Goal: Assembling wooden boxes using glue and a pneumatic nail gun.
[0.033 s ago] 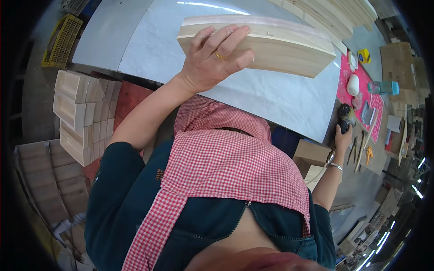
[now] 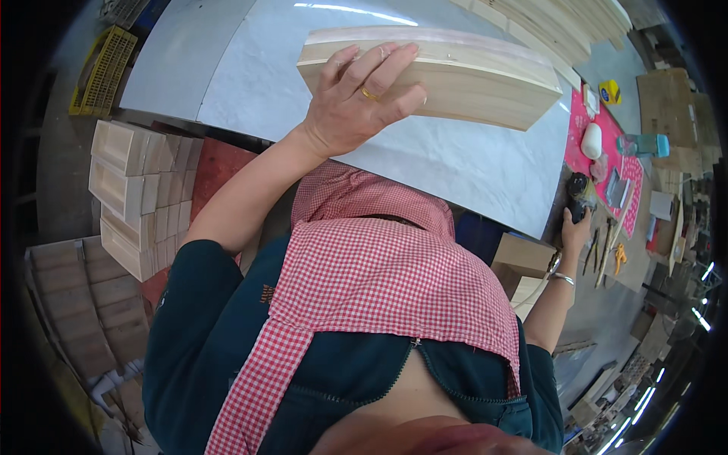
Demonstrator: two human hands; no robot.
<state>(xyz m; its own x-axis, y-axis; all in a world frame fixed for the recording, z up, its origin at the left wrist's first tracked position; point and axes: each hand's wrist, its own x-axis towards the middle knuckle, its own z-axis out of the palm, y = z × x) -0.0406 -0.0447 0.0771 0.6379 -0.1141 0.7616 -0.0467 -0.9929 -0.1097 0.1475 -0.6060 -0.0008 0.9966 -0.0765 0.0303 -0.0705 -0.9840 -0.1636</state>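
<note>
Wooden panel (image 2: 470, 76) under left fingers (image 2: 379, 64)

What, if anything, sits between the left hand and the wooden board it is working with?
Nothing visible: the left hand already grips the wooden board, fingers over its near edge, above the white tabletop.

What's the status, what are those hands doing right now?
Left hand gripping wooden board over white table. Right hand on dark tool at table's edge. Nothing blocking the board.
</note>
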